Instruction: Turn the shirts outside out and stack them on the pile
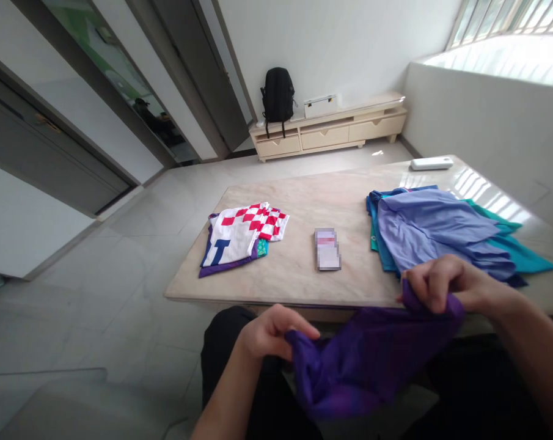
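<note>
A purple garment [363, 360] hangs between my two hands over my lap, in front of the table's near edge. My left hand [271, 333] pinches its left end. My right hand [445, 284] grips its right end, just above the table edge. On the table [299, 201], a loose pile of unfolded clothes [441, 229] in lilac, blue and teal lies at the right, close to my right hand. A folded stack [244, 235] with a red-and-white checked shirt on top rests at the left.
A small blurred flat object [327, 249] lies mid-table. A white remote-like object [432, 163] sits at the far right corner. Behind the table stands a low cream cabinet [331, 131] with a black backpack [278, 95] and a white box on it.
</note>
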Demonstrator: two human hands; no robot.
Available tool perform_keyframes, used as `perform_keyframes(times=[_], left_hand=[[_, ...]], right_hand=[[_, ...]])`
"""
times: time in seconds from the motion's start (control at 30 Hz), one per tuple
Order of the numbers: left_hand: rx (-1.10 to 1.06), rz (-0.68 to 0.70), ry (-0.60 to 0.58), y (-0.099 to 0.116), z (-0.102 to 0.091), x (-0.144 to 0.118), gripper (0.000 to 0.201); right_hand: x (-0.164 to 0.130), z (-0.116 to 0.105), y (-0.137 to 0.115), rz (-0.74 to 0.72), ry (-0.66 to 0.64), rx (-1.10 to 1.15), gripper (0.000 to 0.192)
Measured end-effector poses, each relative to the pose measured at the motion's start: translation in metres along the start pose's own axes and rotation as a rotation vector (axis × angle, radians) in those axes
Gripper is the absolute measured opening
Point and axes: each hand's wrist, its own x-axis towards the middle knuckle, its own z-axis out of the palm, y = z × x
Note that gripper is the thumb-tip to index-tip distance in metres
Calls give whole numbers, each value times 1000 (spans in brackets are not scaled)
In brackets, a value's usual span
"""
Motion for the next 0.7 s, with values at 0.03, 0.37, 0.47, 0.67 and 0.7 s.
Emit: perform_keyframes(times=[0.03,0.37,0.47,0.67,0.7], left_hand=[[-10,10,84,-2,9,9,44],[22,20,338,-18,32,60,24],[88,59,433,-34,30,63,30],[86,80,367,-46,28,66,53],[101,78,388,-48,26,67,50]], right_hand=[[4,14,-3,16,-110,80,24],[48,58,69,146,254,544,33],[48,61,93,254,351,520,23],[50,73,126,314,379,409,47],[51,73,129,311,374,390,49]])
